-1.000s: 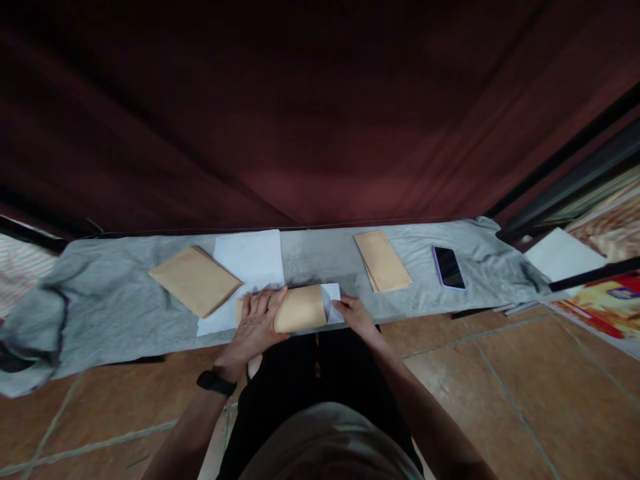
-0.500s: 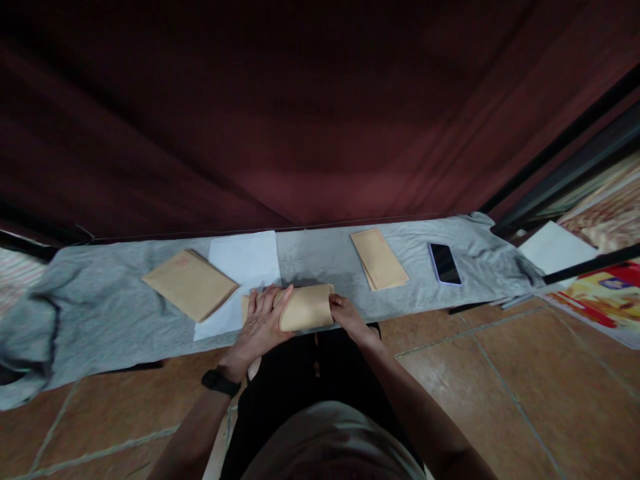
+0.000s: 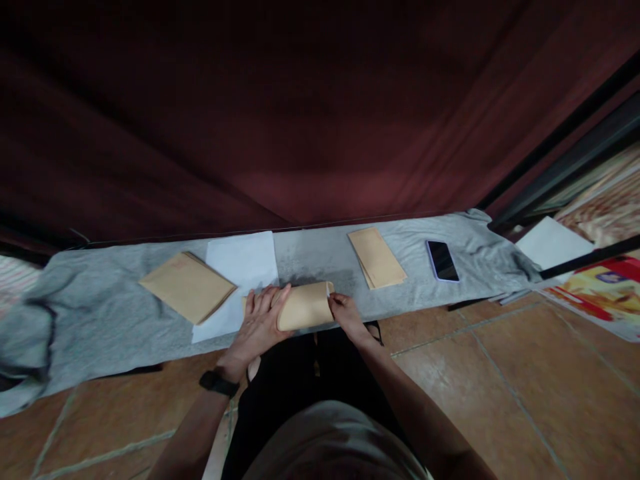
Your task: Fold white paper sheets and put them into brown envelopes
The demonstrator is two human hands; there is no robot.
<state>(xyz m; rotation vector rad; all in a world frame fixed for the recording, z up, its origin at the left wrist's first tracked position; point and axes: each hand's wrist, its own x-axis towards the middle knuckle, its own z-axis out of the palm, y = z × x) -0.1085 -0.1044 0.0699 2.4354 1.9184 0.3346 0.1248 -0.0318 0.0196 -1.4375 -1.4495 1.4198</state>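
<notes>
A brown envelope (image 3: 305, 305) lies on the grey cloth (image 3: 110, 313) right in front of me, bulged open at its right end. My left hand (image 3: 261, 325) presses flat on its left half, fingers spread. At the envelope's right mouth, my right hand (image 3: 344, 315) pinches the edge of a white paper that sits almost fully inside; only a thin white sliver shows. A stack of white sheets (image 3: 239, 273) lies just behind my left hand.
A pile of brown envelopes (image 3: 187, 286) sits at the left, another pile of envelopes (image 3: 376, 257) at the right, with a dark phone (image 3: 442, 261) beyond it. A dark red curtain hangs behind. Tiled floor lies below the cloth's front edge.
The white paper that stuck out of the envelope's right end has slid inside as my right hand moved left. My left hand has stayed on the envelope.
</notes>
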